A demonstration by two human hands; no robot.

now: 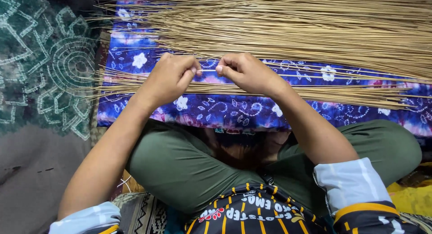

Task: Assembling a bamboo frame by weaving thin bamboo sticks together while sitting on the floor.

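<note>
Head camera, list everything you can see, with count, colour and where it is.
sticks: too many to count, tan, large pile across the top plus a smaller row under the hands
cloth: one, blue-purple with white flowers, under the sticks
mat: one, dark green with pale pattern, left
stick: one, tan, pinched between both hands
legs: two, olive trousers, crossed at centre
left hand: one, fingers pinching the stick
right hand: one, fingers pinching the stick

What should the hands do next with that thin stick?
Probably lay it on the near bundle. Both the left hand and right hand pinch one thin stick between them, just above that smaller bundle on the blue cloth.
</note>
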